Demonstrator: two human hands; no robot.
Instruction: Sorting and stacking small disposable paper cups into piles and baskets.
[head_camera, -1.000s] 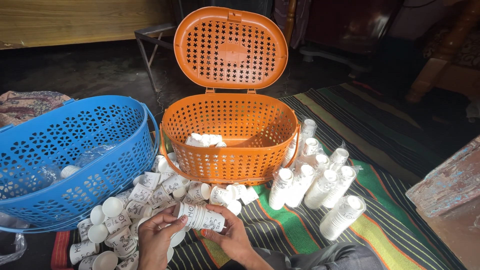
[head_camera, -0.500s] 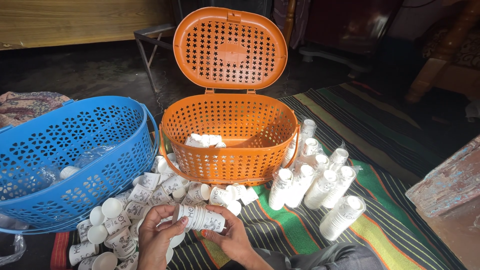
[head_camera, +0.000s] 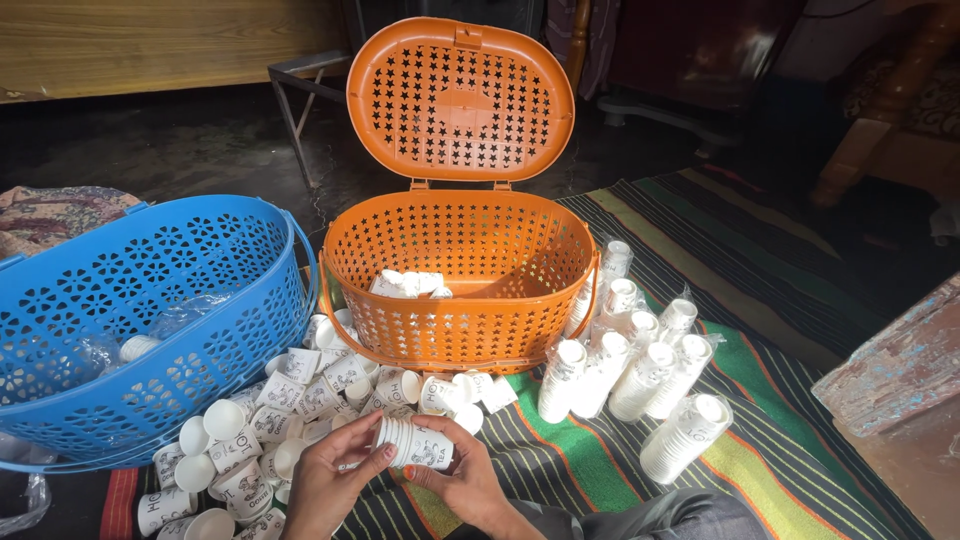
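Observation:
My right hand (head_camera: 468, 482) holds a short stack of white paper cups (head_camera: 418, 443) lying sideways, low in the middle of the view. My left hand (head_camera: 332, 483) touches the stack's open end with its fingertips. Many loose white printed cups (head_camera: 300, 390) lie on the mat just beyond my hands. Behind them stands an orange perforated basket (head_camera: 465, 330) with its lid (head_camera: 460, 100) raised and a few cups (head_camera: 410, 284) inside.
A blue perforated basket (head_camera: 200, 350) sits at the left with a plastic bag and a cup inside. Several plastic-wrapped cup sleeves (head_camera: 640, 375) stand right of the orange basket on a striped mat (head_camera: 760, 440). A worn wooden board (head_camera: 900, 370) lies at the right edge.
My hands and the cup stack stay in nearly the same place; the left fingers have shifted slightly at the stack's end. The baskets have not moved.

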